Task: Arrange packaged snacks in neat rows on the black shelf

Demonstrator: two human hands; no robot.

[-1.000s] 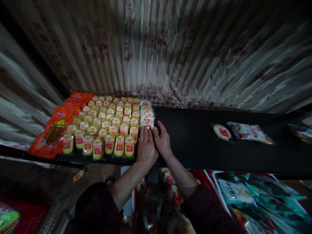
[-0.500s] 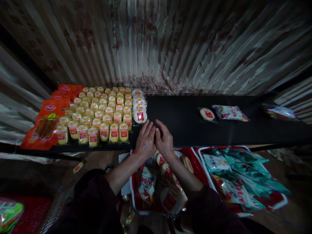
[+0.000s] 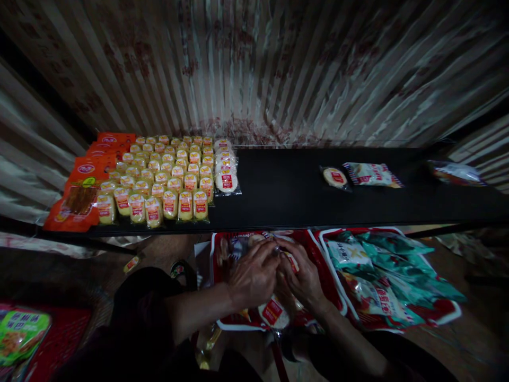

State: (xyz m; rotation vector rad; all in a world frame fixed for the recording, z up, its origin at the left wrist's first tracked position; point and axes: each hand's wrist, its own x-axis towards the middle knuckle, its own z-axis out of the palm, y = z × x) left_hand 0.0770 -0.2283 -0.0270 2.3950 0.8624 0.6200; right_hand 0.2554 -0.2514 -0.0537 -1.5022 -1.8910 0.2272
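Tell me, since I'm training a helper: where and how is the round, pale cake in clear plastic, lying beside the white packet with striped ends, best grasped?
Probably grip the round cake by the front and back of its rim, coming from the left: it lies flat on the black shelf, red label up, and the striped-ended packet sits close on its right.

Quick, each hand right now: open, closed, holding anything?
Left hand: fingers curled over the basket; grip unclear.
Right hand: fingers curled by a packet; can't tell if holding it.
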